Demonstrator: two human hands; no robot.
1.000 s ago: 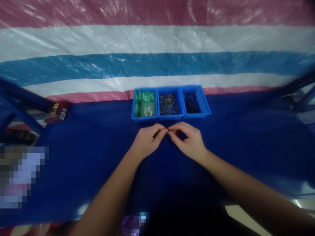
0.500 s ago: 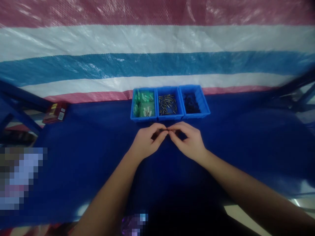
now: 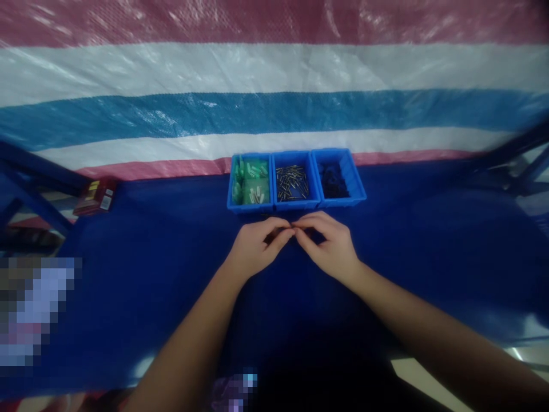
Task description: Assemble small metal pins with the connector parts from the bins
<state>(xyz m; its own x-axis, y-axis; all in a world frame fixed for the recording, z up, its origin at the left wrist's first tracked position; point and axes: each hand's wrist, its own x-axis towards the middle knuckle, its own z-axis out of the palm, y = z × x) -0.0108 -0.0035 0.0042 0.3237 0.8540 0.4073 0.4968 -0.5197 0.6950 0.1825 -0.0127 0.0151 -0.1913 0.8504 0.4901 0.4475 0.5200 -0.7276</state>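
Note:
My left hand point(image 3: 256, 247) and my right hand point(image 3: 328, 244) meet fingertip to fingertip over the dark blue cloth point(image 3: 150, 257), just in front of the bins. Both are pinched on a tiny part between them, too small to make out. Three small blue bins stand in a row right behind the hands. The left bin point(image 3: 251, 182) holds green and pale pieces. The middle bin point(image 3: 294, 182) contains several thin metal pins. Dark pieces fill the right bin point(image 3: 338, 178).
A striped red, white and blue tarp point(image 3: 274, 103) hangs behind the table. A small red box point(image 3: 95, 196) lies at the table's far left edge. Blue metal frame bars point(image 3: 30, 183) stand at both sides. Blurred patches cover the lower left.
Almost nothing has changed: the two hands stay pinched together at the same spot, with only slight finger shifts.

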